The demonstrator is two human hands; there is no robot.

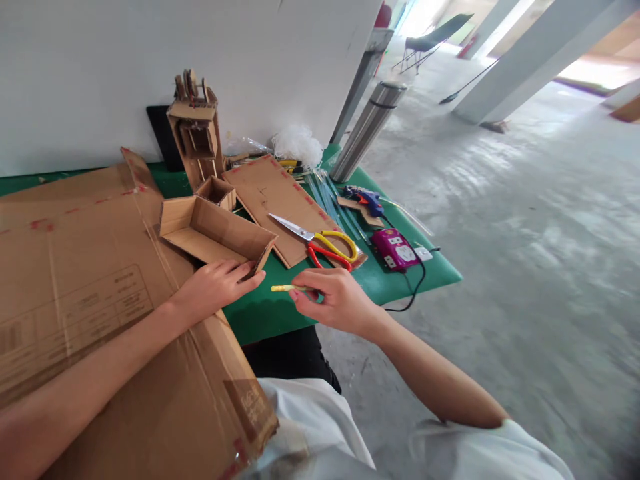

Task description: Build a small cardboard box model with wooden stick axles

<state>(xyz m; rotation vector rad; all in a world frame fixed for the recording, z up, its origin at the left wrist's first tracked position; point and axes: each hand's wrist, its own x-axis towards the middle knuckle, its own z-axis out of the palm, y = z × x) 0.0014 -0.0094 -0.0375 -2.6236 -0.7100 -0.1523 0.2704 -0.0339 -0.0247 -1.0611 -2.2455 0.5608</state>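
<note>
My left hand (215, 293) grips the near edge of an open cardboard box (215, 233), long and shallow. Its fingers reach over the wall and the thumb lies by the right corner. My right hand (333, 298) pinches a thin yellow stick (281, 288), its tip pointing left toward the box; whether it is a pen or another tool I cannot tell. Just beyond the right hand lie scissors (320, 241) with one yellow and one red handle, blades apart. They rest partly on a flat cardboard piece (280, 200).
A large cardboard sheet (100, 267) covers the left of the green table (425, 267). Behind stands a cardboard structure (197, 133) with a small box (217, 192). At right are a steel flask (367, 130), clear glue sticks (333, 203), a glue gun (367, 199) and a purple power socket (393, 250).
</note>
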